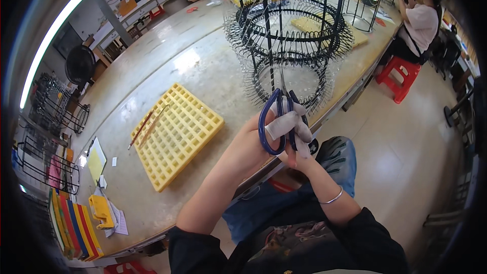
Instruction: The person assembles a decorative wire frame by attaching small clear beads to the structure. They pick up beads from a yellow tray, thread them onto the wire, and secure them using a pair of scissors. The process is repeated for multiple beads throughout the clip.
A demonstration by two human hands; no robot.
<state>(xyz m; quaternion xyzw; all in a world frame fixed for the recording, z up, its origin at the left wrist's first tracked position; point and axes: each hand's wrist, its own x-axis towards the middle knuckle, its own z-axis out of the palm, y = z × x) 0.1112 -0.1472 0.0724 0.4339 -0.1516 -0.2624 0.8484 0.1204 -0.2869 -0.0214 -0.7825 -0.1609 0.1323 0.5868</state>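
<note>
A long pale desk (167, 61) carries a tall black wire rack (289, 35) of stacked rings and a yellow grid tray (175, 134). Just in front of the rack's lowest ring, above the desk edge, both hands meet around blue-handled scissors (276, 122). The left hand (248, 144) grips the handle loops; the right hand (299, 137), fingers wrapped in white tape, closes on them too.

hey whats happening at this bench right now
A person seated at a long workbench holds a pair of blue-handled scissors in the left hand, with taped fingers through the loops. The right hand is bunched close against the scissors from below. Just past the hands stands a black tiered wire rack. A yellow grid tray with thin sticks across it lies to the left. Another person sits on a red stool further along.
</note>
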